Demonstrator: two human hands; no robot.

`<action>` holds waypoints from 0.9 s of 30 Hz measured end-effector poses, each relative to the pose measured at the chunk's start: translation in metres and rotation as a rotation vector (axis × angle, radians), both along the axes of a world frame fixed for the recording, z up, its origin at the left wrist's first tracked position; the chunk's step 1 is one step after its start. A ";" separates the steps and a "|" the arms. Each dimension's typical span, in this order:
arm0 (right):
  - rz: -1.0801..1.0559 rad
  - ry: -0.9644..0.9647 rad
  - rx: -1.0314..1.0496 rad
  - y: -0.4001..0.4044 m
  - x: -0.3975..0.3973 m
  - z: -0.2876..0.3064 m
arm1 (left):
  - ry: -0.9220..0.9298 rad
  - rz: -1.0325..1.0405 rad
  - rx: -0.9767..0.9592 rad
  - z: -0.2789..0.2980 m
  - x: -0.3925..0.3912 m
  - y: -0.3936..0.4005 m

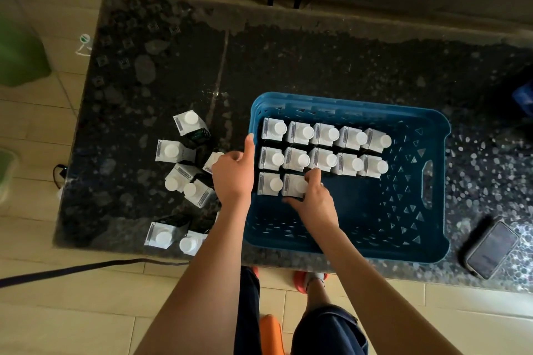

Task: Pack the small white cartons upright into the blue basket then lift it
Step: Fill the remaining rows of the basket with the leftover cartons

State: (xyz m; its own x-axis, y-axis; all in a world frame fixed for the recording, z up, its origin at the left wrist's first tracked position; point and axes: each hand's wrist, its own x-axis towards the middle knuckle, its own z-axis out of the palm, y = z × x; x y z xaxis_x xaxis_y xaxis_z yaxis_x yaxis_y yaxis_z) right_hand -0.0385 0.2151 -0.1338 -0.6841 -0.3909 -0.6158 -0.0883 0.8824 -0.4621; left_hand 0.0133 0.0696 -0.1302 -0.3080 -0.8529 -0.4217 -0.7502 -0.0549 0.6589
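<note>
While the blue basket (349,112) sits on the dark table (317,60), twelve white cartons stand upright inside it — two full rows and a third just begun. The right hand (315,204) pinches the newest carton (294,184) in that row. The left hand (233,176), loosely curled, reaches among the loose cartons (173,153) outside; whether it holds one is hard to tell. About eight wait — lifting comes later.
</note>
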 end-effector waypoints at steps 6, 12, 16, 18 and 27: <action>0.016 -0.002 0.017 0.000 -0.002 -0.004 | -0.003 0.008 0.009 0.001 0.000 0.000; 0.119 0.062 0.076 0.005 0.003 0.011 | -0.003 0.007 0.017 0.005 -0.001 0.001; 0.121 0.234 -0.067 -0.004 0.002 0.047 | 0.003 0.012 0.008 0.007 -0.002 0.001; 0.078 0.372 -0.252 -0.024 -0.003 0.069 | -0.010 0.005 0.014 0.009 -0.003 0.003; 0.811 0.353 -0.236 -0.196 -0.024 0.084 | -0.025 -0.041 0.148 0.043 0.002 0.003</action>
State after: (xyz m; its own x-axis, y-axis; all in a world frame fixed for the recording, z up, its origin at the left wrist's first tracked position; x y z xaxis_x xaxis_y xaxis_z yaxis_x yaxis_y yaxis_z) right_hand -0.0621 0.0195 -0.0500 -0.2777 -0.9231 -0.2659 -0.8103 0.3738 -0.4514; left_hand 0.0149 0.0730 -0.0871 -0.3292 -0.7679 -0.5494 -0.7698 -0.1187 0.6271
